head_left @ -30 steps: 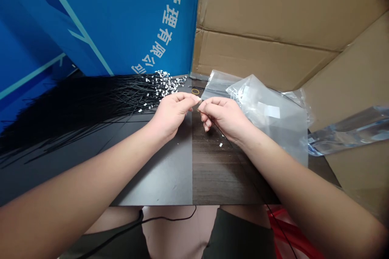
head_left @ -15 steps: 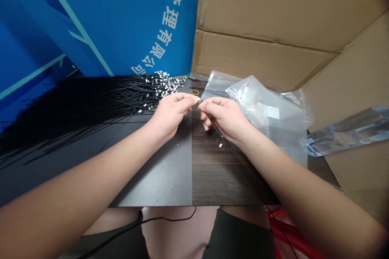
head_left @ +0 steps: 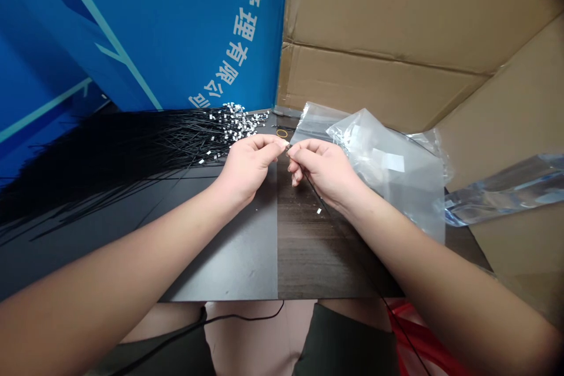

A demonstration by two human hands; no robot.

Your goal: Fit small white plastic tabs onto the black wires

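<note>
My right hand (head_left: 324, 165) pinches a thin black cable (head_left: 314, 189) near its end, thumb against forefinger. From there the cable runs down past my right forearm and over the table edge. Thumb and forefinger of my left hand (head_left: 251, 161) are pressed together almost touching the right fingertips, at the cable's end; what they hold is too small to make out. Left of my left hand lies a large bundle of black cables (head_left: 118, 147) whose near ends carry small white tags (head_left: 238, 120).
Clear plastic bags (head_left: 379, 170), one with a white label (head_left: 393, 162), lie to the right. A yellow rubber band (head_left: 282, 134) sits behind my fingertips. One small white piece (head_left: 319, 211) is on the dark tabletop (head_left: 317, 264). Blue panel (head_left: 176, 29) and cardboard (head_left: 388, 17) stand behind.
My two hands have come slightly closer together at the fingertips. The cable stays in my right hand, and the view has shifted very slightly.
</note>
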